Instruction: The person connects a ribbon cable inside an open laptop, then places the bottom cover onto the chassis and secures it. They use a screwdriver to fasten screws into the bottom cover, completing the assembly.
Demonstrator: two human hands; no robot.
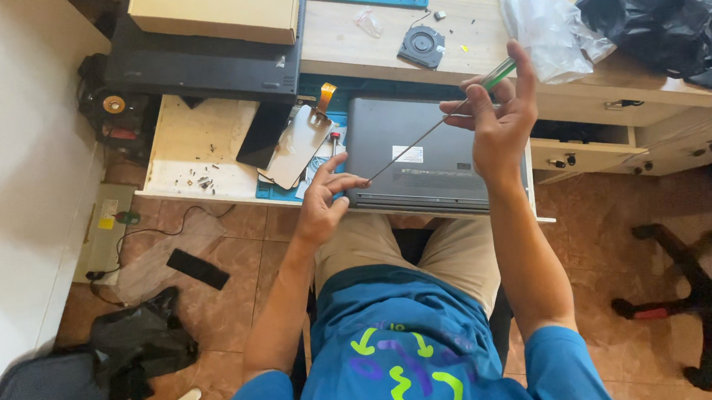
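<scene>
While the person sits at the wooden desk [202, 144], a grey laptop [428, 149] lies bottom side up on the pull-out shelf, just under both hands. Behind the hands, further up the desk, a black laptop [196, 65] lies with a cardboard box [213, 11] on top of it. To the far right of the right hand there is a crumpled black plastic bag [669, 15], and a clear plastic bag [544, 20] lies just beside the fingers of that hand.

A long screwdriver [434, 128] with a green transparent handle goes slanted between the two hands, above the grey laptop. The right hand [496, 119] is raised and grasps the screwdriver at the handle end, with the fingers closed around it. The left hand [323, 202] is lower, at the front left corner of the grey laptop; its thumb and first fingers pinch the thin tip of the shaft.

Just behind the left hand a detached phone screen panel [298, 145] rests on a blue mat [320, 165]. A small black cooling fan [422, 47] lies on the desk behind the right hand, a little to its left. Tiny screws [200, 182] are scattered on the shelf, well to the left of the left hand.
</scene>
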